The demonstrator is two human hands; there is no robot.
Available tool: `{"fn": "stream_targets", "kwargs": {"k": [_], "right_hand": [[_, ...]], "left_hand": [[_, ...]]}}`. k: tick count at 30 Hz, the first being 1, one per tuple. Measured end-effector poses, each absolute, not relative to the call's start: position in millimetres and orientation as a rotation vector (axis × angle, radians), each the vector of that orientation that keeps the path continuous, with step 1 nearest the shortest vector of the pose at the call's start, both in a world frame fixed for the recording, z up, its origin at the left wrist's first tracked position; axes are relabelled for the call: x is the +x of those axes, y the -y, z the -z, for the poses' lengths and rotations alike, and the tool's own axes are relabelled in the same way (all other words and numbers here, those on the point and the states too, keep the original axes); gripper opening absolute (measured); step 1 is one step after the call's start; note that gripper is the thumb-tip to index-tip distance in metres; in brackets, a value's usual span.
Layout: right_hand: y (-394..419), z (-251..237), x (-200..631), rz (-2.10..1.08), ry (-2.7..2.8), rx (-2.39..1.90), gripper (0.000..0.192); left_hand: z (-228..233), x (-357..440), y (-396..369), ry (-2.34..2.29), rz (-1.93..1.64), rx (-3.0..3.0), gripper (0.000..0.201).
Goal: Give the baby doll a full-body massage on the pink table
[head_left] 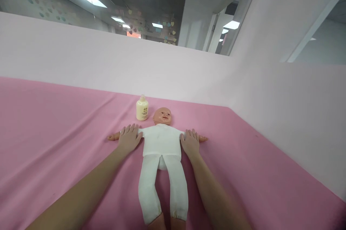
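A baby doll [161,143] in white clothing was laid on its back on the pink sheet [54,132], head at the far end, both arms spread sideways. The left hand [129,138] was pressed flat, fingers released, on the doll's arm at the left; the right hand [190,142] was laid likewise, grasping nothing, on the arm at the right. 1 cream bottle [142,108] was stood upright just left of the doll's head, near the pale partition wall [81,57].

Glossy plastic doll [162,116]; matt cloth sheet [54,132]
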State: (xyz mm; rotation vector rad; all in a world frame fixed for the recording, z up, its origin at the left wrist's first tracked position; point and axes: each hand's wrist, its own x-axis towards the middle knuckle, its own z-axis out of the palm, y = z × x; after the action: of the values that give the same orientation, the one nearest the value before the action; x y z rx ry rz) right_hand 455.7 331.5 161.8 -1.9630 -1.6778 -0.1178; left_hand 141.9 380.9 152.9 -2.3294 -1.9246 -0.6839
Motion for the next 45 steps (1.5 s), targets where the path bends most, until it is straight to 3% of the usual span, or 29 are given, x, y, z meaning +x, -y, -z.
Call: {"fn": "stream_targets", "kwargs": {"k": [10, 17, 23, 29, 34, 39, 45], "right_hand": [[-316.5, -177.9, 433.1, -0.308, 2.072, -1.658, 0.06], [-288.6, -196.4, 408.9, -0.406, 2.29, -1.582, 0.078], [-293.5, -192.6, 391.3, -0.281, 2.206, -1.653, 0.062], [-299.8, -196.7, 391.4, -0.227, 2.253, -1.661, 0.059], [-270.0, -204.6, 382.2, -0.265, 2.51, -1.304, 0.061], [-234.3, -213.3, 371.8, -0.339, 2.657, -1.185, 0.079], [-195.0, -228.2, 377.4, -0.478, 2.754, -1.031, 0.062]], "left_hand": [[-152.4, 163.9, -353.8, 1.591, 0.738, -2.878, 0.063], [-173.4, 175.5, -313.9, 1.466, 0.667, -3.263, 0.083], [-179.4, 188.3, -308.9, 1.376, 0.671, -3.283, 0.095], [-172.6, 190.3, -323.4, 1.399, 0.762, -3.204, 0.077], [-160.0, 189.2, -327.1, 1.37, 0.968, -3.175, 0.07], [-157.8, 188.3, -326.4, 1.4, 1.048, -3.159, 0.071], [-163.4, 188.9, -323.7, 1.446, 0.954, -3.155, 0.067]]}}
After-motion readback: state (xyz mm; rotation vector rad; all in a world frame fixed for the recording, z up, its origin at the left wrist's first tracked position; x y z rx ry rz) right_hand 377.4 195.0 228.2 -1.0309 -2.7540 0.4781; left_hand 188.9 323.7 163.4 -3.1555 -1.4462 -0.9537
